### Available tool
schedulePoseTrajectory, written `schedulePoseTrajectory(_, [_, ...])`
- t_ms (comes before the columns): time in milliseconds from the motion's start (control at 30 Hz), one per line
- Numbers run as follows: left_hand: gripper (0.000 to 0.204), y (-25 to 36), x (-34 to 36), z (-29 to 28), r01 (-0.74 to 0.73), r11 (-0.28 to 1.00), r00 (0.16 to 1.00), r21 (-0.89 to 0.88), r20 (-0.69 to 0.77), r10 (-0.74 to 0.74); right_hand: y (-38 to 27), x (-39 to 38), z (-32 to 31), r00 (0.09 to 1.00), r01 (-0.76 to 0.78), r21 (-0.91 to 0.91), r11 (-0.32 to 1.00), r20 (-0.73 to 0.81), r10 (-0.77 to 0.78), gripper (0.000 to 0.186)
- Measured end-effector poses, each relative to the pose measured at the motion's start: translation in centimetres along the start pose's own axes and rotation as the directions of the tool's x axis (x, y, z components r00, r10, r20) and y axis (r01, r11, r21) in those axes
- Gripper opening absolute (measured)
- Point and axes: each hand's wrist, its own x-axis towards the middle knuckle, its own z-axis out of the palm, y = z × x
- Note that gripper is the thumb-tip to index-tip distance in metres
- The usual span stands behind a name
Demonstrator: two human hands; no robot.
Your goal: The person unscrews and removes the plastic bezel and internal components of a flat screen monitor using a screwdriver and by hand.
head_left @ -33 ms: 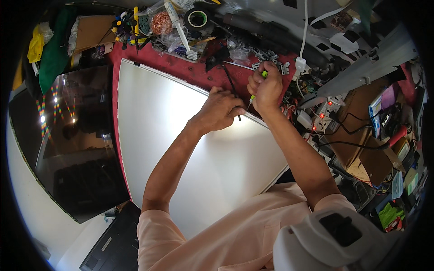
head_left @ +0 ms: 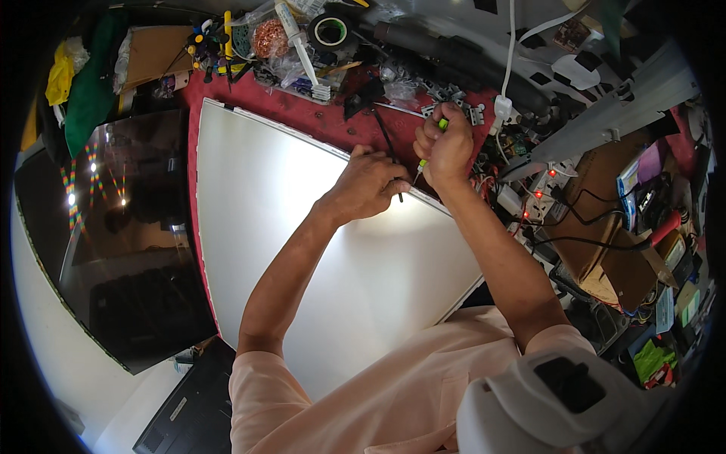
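A large white backlight panel point(head_left: 257, 197) lies across the bench, its surface glowing near the far edge. At that edge is my left hand point(head_left: 364, 184), its fingers curled and its thumb pressed near a thin black strip point(head_left: 387, 136). The strip runs beneath the hand, and its short end shows past the thumb on the panel. To the right, my right hand point(head_left: 448, 151) is closed round a screwdriver with a green handle point(head_left: 423, 163). Its thin shaft points down at the panel's edge beside my left thumb; I cannot tell whether the tip touches.
A dark glossy screen point(head_left: 136, 250) stands left of the panel. Behind, the red bench top point(head_left: 302, 113) carries a roll of tape point(head_left: 330, 31), a white brush point(head_left: 299, 49) and metal parts. At right are lit power strips point(head_left: 538, 189), black cables and a cardboard box point(head_left: 586, 250).
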Motion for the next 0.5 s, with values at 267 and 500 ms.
schedulePoseTrajectory(267, [0.018,-1.1,0.2,-0.2,0.000,0.994,1.000,-0.112,0.009,0.001,0.7,0.2,-0.7,0.993,-0.062,-0.002,0.998,0.098,0.062,0.020])
schedulePoseTrajectory(500, [0.018,-0.4,0.6,-2.7,0.197,0.818,0.934,-0.541,-0.149,-0.324,-1.0,-1.5,-0.6,0.882,0.457,-0.764,0.456,0.325,-0.341,0.020])
